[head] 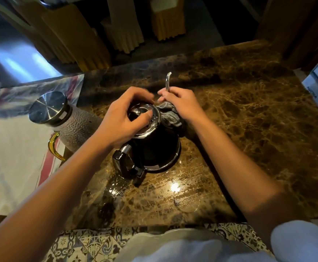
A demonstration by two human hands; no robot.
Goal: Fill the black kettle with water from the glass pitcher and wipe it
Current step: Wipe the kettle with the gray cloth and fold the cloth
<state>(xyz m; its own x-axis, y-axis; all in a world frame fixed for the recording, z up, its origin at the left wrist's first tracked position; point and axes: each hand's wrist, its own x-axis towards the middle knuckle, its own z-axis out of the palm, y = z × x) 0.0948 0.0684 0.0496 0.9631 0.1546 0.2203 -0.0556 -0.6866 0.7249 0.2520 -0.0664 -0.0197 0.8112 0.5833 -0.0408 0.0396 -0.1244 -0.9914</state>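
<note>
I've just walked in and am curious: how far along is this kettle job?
The pouring looks finished: the pitcher stands capped beside the kettle, whose lid is on. Whether the kettle is full can't be seen. Wiping is in hand: the left hand holds the lid while the right hand grips a grey cloth round the spout. Water on the counter remains.

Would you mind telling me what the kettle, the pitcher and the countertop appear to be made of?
The kettle looks like glossy black-coated metal, with a bare shiny steel spout and rim that reflect light. The pitcher seems to be dimpled, hammered-texture glass with a brushed steel lid and an amber translucent handle, possibly plastic. The countertop looks like polished brown veined marble, or an imitation.
</note>
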